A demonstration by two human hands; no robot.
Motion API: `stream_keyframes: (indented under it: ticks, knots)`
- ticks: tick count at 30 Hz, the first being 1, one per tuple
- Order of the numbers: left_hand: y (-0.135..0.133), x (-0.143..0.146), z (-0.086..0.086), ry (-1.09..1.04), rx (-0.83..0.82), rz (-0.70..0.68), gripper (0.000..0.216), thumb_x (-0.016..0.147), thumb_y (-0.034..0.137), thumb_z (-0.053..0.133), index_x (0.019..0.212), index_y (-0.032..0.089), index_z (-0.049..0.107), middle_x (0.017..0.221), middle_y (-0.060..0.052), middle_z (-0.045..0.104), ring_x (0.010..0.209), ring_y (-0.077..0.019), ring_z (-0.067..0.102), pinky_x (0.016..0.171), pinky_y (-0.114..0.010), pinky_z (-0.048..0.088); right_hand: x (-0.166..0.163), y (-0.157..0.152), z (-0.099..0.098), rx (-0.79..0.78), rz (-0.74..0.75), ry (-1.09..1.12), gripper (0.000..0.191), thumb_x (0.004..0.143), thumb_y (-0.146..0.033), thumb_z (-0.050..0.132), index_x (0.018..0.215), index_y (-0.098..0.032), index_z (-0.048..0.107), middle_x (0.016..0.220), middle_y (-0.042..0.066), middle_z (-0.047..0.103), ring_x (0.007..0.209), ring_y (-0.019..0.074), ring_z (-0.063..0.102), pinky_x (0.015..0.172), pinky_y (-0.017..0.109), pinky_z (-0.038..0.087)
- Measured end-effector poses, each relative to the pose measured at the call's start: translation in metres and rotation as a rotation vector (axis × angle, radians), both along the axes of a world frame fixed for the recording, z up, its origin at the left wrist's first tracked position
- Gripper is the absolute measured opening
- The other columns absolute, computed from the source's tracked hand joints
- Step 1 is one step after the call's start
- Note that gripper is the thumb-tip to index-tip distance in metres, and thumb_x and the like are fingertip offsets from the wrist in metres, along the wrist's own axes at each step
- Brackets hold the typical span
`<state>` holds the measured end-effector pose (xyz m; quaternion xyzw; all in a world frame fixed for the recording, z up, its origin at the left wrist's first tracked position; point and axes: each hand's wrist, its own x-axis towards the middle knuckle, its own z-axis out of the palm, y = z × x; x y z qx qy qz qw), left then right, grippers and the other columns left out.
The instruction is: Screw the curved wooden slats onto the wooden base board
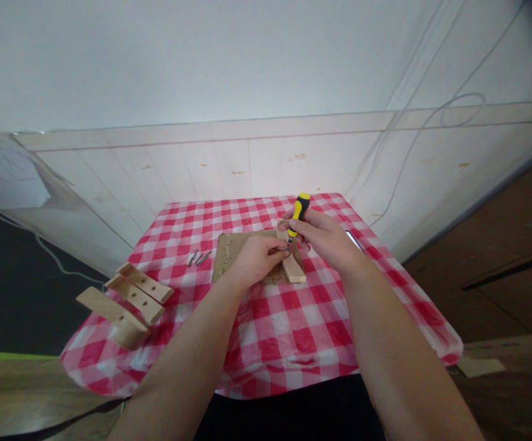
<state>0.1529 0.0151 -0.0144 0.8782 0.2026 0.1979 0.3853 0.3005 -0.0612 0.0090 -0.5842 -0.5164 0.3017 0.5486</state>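
My right hand point(325, 236) is closed round a yellow and black screwdriver point(300, 211), which leans with its handle up and its shaft pointing down. Below its tip lies a pale wooden piece point(294, 269) across a brown board point(229, 248). My left hand point(257, 257) pinches close to the screwdriver's tip at the wood; what sits between its fingertips is too small to make out. Several small holes or marks dot the board's left part.
Several metal pieces like screws or bolts point(198, 258) lie left of the board. Wooden parts with drilled holes point(132, 300) rest at the table's left edge. A phone point(354, 241) lies beyond my right forearm. The checkered tablecloth point(288, 331) reaches the wall point(220, 165) behind.
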Motion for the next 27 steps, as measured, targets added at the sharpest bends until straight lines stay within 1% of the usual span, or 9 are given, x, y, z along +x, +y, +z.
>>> stream_keyframes:
  ticks: [3,5,8,12,19,21,24,25,27]
  knots:
    - [0.0,0.0006,-0.0001,0.005,0.012,-0.001,0.017,0.084,0.019,0.054,0.077,0.016,0.069,0.075,0.0,0.068,0.071,-0.0137,0.058,0.066,-0.024,0.041,0.0005,0.0015,-0.0018,0.067,-0.041,-0.101,0.023,0.081,-0.04,0.06,0.095,-0.022,0.06,0.086,0.002,0.065,0.073,0.0161,0.057,0.064,0.031,0.044]
    - [-0.0003,0.0008,0.0001,0.02,0.026,0.006,0.018,0.084,0.02,0.053,0.076,0.015,0.069,0.074,-0.001,0.068,0.069,-0.0136,0.058,0.065,-0.024,0.041,-0.0008,0.0022,-0.0025,0.085,-0.041,-0.162,0.019,0.081,-0.039,0.06,0.092,-0.023,0.059,0.084,0.002,0.065,0.075,0.017,0.058,0.066,0.032,0.045]
    - [-0.0012,0.0007,0.0017,0.022,0.037,0.015,0.018,0.084,0.019,0.054,0.075,0.015,0.069,0.074,-0.001,0.068,0.069,-0.0135,0.058,0.065,-0.024,0.04,-0.0039,0.0014,-0.0016,0.062,-0.03,-0.23,0.017,0.083,-0.038,0.058,0.084,-0.022,0.058,0.079,0.002,0.063,0.071,0.0173,0.058,0.064,0.033,0.044]
    - [-0.0012,0.0008,0.0028,0.005,0.031,0.01,0.017,0.083,0.016,0.055,0.072,0.015,0.068,0.072,-0.001,0.068,0.07,-0.0133,0.058,0.065,-0.024,0.041,-0.0067,0.0002,0.0004,0.051,-0.023,-0.261,0.017,0.085,-0.038,0.055,0.082,-0.022,0.056,0.076,0.002,0.062,0.067,0.0167,0.056,0.059,0.032,0.043]
    - [0.0027,0.0014,-0.0036,-0.032,-0.066,-0.01,0.015,0.082,0.016,0.054,0.079,0.014,0.069,0.079,-0.003,0.069,0.073,-0.0145,0.06,0.068,-0.025,0.043,-0.0053,0.0,0.0016,0.01,-0.073,-0.212,0.022,0.084,-0.043,0.056,0.081,-0.022,0.057,0.068,0.0,0.057,0.057,0.014,0.05,0.051,0.029,0.037]
    - [0.0024,0.0014,-0.0038,-0.039,-0.08,-0.011,0.015,0.082,0.016,0.055,0.077,0.014,0.068,0.078,-0.003,0.069,0.073,-0.0145,0.06,0.067,-0.025,0.043,-0.0045,-0.0012,0.003,-0.01,-0.06,-0.127,0.022,0.083,-0.043,0.055,0.082,-0.021,0.059,0.07,0.001,0.058,0.057,0.0141,0.05,0.051,0.029,0.037]
    - [0.0012,0.0012,-0.0023,-0.036,-0.087,-0.006,0.013,0.081,0.016,0.056,0.076,0.014,0.068,0.076,-0.002,0.067,0.072,-0.0141,0.059,0.066,-0.024,0.042,-0.0025,-0.0028,0.0045,-0.025,0.0,0.027,0.025,0.087,-0.041,0.047,0.084,-0.022,0.061,0.067,0.001,0.058,0.056,0.0154,0.051,0.052,0.031,0.038]
    - [0.0007,0.0012,-0.0016,-0.032,-0.089,-0.003,0.013,0.081,0.016,0.056,0.076,0.014,0.068,0.076,-0.002,0.067,0.071,-0.014,0.059,0.066,-0.024,0.042,-0.0016,-0.0029,0.0046,-0.02,-0.002,0.026,0.026,0.088,-0.041,0.045,0.083,-0.021,0.062,0.067,0.002,0.058,0.057,0.0159,0.052,0.053,0.031,0.039]
    - [-0.0002,0.001,-0.0001,-0.024,-0.089,0.006,0.014,0.081,0.017,0.056,0.077,0.014,0.068,0.075,-0.002,0.067,0.071,-0.014,0.059,0.067,-0.024,0.042,0.0005,-0.0022,0.0043,0.012,-0.043,-0.074,0.028,0.088,-0.042,0.046,0.079,-0.021,0.062,0.07,0.002,0.06,0.063,0.0168,0.054,0.058,0.032,0.041]
